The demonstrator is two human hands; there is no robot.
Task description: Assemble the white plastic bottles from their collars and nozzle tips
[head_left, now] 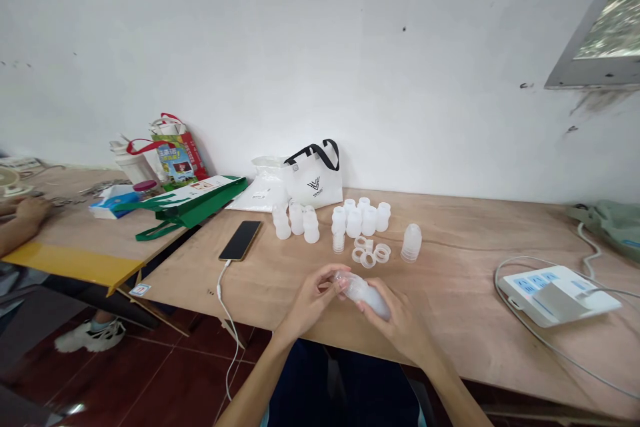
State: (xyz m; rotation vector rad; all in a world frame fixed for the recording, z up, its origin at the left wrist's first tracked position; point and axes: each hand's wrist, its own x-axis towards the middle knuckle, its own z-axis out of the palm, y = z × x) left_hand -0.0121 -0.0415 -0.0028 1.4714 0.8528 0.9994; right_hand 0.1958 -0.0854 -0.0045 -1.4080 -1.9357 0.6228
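A translucent white plastic bottle with a clear cap (367, 294) is held tilted above the table's near edge. My right hand (400, 320) wraps round its body, while the fingers of my left hand (320, 293) close on the clear end. Beyond them lie several loose translucent rings (369, 258) and a short stack of rings (339, 242). A stack of clear domed caps (411, 242) stands to the right. Several white bottles stand in two groups, one at the left (297, 220) and another near the middle (361, 217).
A phone (241, 240) on a white cable lies to the left. Bags (315, 177) lean on the wall, and a green bag (193, 203) bridges the tables. At right sits a white device (555, 293) with cables. Another person's hand (30, 213) rests at far left.
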